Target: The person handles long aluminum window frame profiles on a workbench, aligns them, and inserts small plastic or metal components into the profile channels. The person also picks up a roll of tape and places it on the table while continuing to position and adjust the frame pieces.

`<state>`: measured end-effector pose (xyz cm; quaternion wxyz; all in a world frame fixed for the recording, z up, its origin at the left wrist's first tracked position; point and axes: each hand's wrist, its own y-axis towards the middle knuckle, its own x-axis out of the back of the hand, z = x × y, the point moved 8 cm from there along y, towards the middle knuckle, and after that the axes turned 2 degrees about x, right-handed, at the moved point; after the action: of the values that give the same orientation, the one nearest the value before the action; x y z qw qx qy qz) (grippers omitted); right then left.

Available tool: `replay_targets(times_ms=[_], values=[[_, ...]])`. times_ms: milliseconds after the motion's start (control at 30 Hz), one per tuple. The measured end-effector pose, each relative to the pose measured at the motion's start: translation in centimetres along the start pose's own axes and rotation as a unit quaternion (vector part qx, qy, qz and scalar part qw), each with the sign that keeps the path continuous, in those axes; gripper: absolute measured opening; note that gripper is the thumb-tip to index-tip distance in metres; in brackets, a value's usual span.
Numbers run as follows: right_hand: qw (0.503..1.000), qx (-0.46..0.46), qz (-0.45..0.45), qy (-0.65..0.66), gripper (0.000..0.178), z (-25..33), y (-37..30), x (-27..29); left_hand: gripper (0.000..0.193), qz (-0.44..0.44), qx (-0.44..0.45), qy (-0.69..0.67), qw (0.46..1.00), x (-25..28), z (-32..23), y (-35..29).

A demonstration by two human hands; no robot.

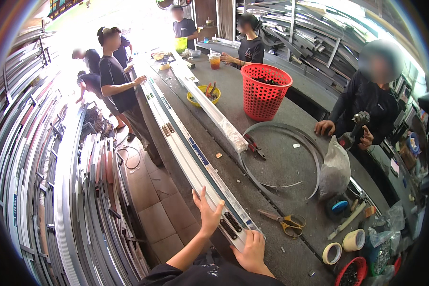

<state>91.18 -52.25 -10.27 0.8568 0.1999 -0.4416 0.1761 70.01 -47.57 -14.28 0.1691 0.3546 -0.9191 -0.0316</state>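
A long white aluminium profile [183,153] lies lengthwise along the table, its near end in front of me. My left hand [209,213] rests on its left edge with fingers spread and thumb apart, gripping nothing. At the near end my right hand [250,250] is closed around the profile, fingers over the far side and thumb on the near side. Between the two hands, two black oblong fittings [228,229] sit side by side on the profile. Farther along are brownish fittings [168,129] and small green ones [150,96]. A printed film strip [199,152] runs along its right side.
To the right lie scissors [291,225], a coiled grey strip [277,125], pliers [255,147], tape rolls [332,253] and a white sack [334,172]. A red basket [266,90] stands farther back. Someone with a drill [350,138] stands at right; other people are beyond. Racked profiles [74,190] fill the left.
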Motion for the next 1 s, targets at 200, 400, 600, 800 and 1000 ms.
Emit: replay_targets(times_ms=[200, 400, 600, 800, 1000], values=[[0.999, -0.009, -0.010, 0.032, 0.074, 0.2, -0.6, -0.2, 0.104, -0.023, 0.027, 0.006, 0.999, 0.0, -0.6, -0.6], [1.000, 0.015, -0.020, -0.016, 0.072, -0.1, -1.7, 0.1, 0.099, -0.046, -0.004, 0.032, 0.998, 0.4, -1.5, -0.6], [0.929, -0.057, -0.228, 0.287, 0.056, -2.7, -2.7, -0.1, 0.093, -0.051, -0.001, 0.030, 0.998, 0.1, -1.3, -0.8], [0.926, -0.079, -0.275, 0.245, 0.048, -2.2, -2.4, -1.0, 0.087, -0.054, -0.018, 0.025, 0.998, 0.1, -1.4, -1.0], [0.923, -0.091, -0.288, 0.239, 0.044, -2.6, -2.8, -1.6, 0.081, -0.063, -0.016, 0.011, 0.998, 0.2, -1.4, -1.0]])
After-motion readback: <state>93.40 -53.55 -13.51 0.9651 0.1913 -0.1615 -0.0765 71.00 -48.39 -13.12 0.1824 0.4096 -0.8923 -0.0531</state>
